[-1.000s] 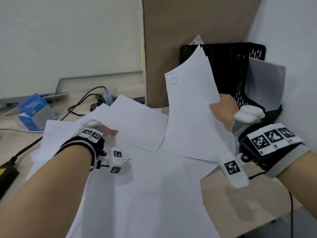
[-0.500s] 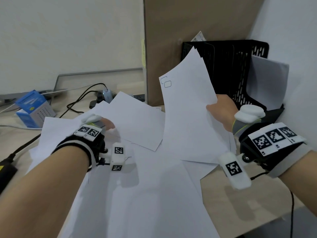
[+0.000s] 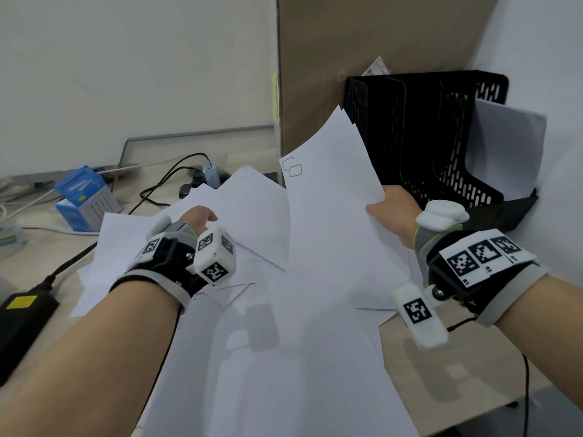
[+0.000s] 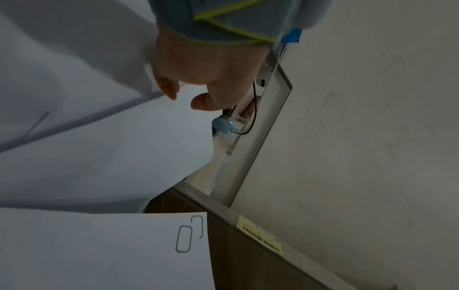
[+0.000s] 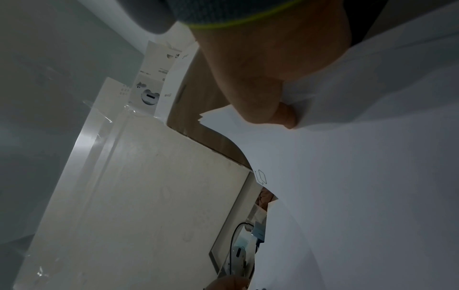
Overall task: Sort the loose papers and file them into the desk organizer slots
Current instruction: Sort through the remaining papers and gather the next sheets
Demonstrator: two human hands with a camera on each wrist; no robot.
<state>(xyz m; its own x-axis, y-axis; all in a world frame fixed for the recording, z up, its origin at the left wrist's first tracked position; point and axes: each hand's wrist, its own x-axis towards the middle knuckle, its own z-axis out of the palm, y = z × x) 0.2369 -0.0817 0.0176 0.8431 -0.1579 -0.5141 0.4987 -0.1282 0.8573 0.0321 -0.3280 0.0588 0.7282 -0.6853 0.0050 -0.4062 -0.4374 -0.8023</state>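
Note:
Loose white sheets [image 3: 258,342] lie spread over the desk. My right hand [image 3: 391,209] grips a thin stack of sheets [image 3: 331,200] by its right edge and holds it up, tilted, in front of the black mesh desk organizer [image 3: 426,137]. The top sheet shows a small drawn mark at its upper left corner. In the right wrist view my thumb [image 5: 285,115] presses on that stack [image 5: 347,176]. My left hand [image 3: 198,219] is at the left edge of a loose sheet [image 3: 252,203]. In the left wrist view its thumb and forefinger [image 4: 186,98] pinch that sheet [image 4: 124,147].
One white sheet [image 3: 504,146] stands in the organizer's rightmost slot; the other slots look dark. A brown board [image 3: 362,58] stands behind it. A blue box [image 3: 85,197], cables [image 3: 170,181] and a black adapter [image 3: 22,313] lie at the left. Bare desk [image 3: 441,357] shows front right.
My left hand has turned and moved right along the loose sheet's edge, its fingers closing on it. The held stack has tilted slightly left; my right hand has barely moved.

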